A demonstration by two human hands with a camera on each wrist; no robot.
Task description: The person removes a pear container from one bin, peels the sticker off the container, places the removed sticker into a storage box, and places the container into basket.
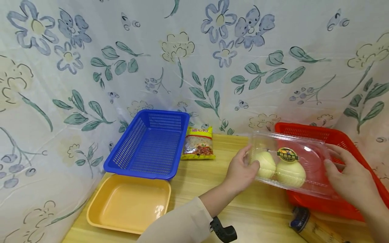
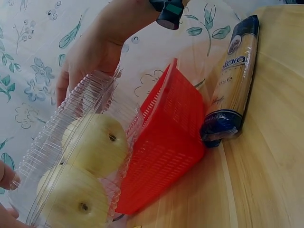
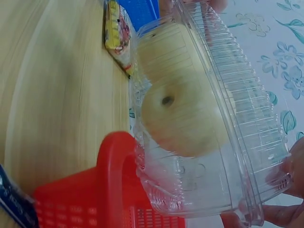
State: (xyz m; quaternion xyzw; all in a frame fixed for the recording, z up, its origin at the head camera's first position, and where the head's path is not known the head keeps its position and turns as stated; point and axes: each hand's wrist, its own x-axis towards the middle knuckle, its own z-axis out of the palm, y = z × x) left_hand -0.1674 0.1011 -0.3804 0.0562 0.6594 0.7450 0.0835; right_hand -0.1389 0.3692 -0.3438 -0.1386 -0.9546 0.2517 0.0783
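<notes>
A clear plastic clamshell box (image 1: 316,168) with two pale yellow-green round fruits (image 1: 290,172) and a round label is held in the air, in front of and partly over the red basket (image 1: 343,211). The left hand (image 1: 243,170) grips its left end, thumb on the near side. At the right end the right hand (image 1: 354,175) grips it with the thumb in front and fingers behind. Both wrist views show the fruits through the ridged plastic; the right hand (image 2: 92,61) appears behind the box in the left wrist view.
A blue basket (image 1: 152,145) stands at the back left, with a yellow tray (image 1: 130,202) before it. A yellow food packet (image 1: 199,143) lies beside the blue basket. A pasta packet (image 1: 317,229) lies in front of the red basket. Floral cloth (image 1: 182,67) hangs behind.
</notes>
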